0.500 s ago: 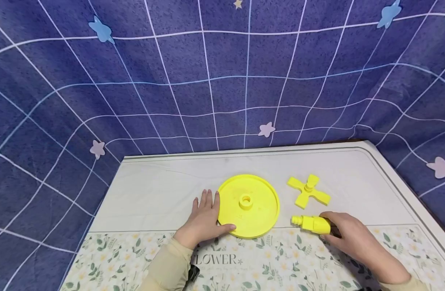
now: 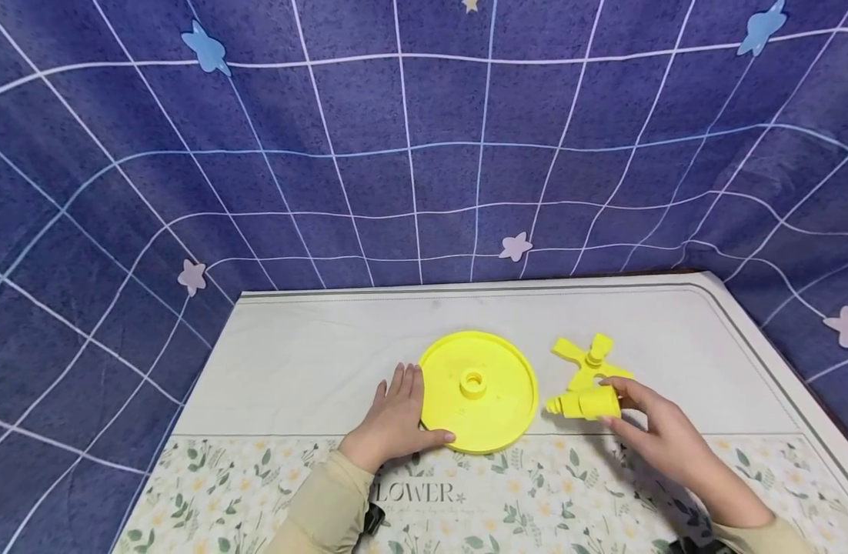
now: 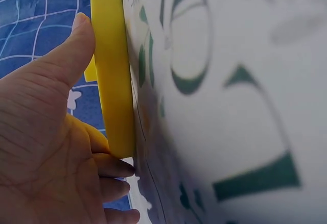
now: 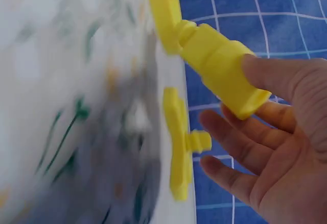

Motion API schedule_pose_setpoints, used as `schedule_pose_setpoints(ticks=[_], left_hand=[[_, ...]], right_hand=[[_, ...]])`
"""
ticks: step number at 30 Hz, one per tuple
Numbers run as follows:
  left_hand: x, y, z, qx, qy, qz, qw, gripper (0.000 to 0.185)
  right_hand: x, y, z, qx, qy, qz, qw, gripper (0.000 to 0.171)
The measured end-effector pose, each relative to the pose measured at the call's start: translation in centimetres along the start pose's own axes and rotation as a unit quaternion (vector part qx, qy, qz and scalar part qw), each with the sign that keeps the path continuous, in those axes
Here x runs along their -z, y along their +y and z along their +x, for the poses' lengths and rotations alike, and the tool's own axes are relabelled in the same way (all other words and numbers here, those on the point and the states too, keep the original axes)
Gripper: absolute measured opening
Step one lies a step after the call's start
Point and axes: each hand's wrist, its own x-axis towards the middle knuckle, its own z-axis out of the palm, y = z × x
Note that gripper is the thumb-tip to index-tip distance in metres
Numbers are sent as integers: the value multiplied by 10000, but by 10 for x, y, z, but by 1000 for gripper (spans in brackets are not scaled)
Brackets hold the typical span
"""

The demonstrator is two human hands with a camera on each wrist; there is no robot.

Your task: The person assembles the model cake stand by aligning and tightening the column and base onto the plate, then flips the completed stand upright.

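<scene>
A round yellow disc (image 2: 496,419) with a raised rim and a hollow central socket lies flat on the table. My left hand (image 2: 392,427) rests against its left side, fingers straight along the edge and thumb (image 3: 76,45) on the near rim. To the right, my right hand (image 2: 669,438) pinches a yellow stepped cylindrical part (image 2: 593,403) between thumb and fingers, its narrow stepped end pointing left towards the disc. The part is raised above the table. Behind it lies a yellow four-armed cross piece (image 2: 569,351) with a central peg, partly hidden by the held part and the hand.
The table cover (image 2: 313,346) is white at the back and flower-printed in front, with lettering (image 2: 417,492) near the left sleeve. A dark blue grid-patterned curtain (image 2: 368,185) with stars hangs behind and at both sides.
My right hand has lifted the stepped part off the table and slightly up and left, so it now overlaps the cross piece. The left hand stays at the disc.
</scene>
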Motion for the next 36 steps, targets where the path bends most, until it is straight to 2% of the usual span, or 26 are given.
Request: schedule_pose_setpoints(ticks=[4,8,10,13,18,27,36], left_hand=[[-1,0,1,8,-5,-73,10000,117],[-3,0,1,21,7,-85,10000,117],[-4,0,1,10,31,-93,10000,118],[-5,0,2,27,-9,-32,10000,119],[-8,-1,3,62,-63,-3,10000,121],[-8,-1,2,125,-48,-7,9999,121],[-5,0,1,234,-69,91,9997,122]], right_hand=[[-7,-9,11,416,480,598,9962,46],[-16,-20,25,583,459,1438,9868,47],[-21,-25,33,590,404,1621,9842,47],[-30,-34,45,648,388,1539,9852,47],[-43,-48,64,799,381,1110,9899,50],[-55,-65,89,850,5,715,9938,48],[-69,-73,101,1427,-58,227,9895,51]])
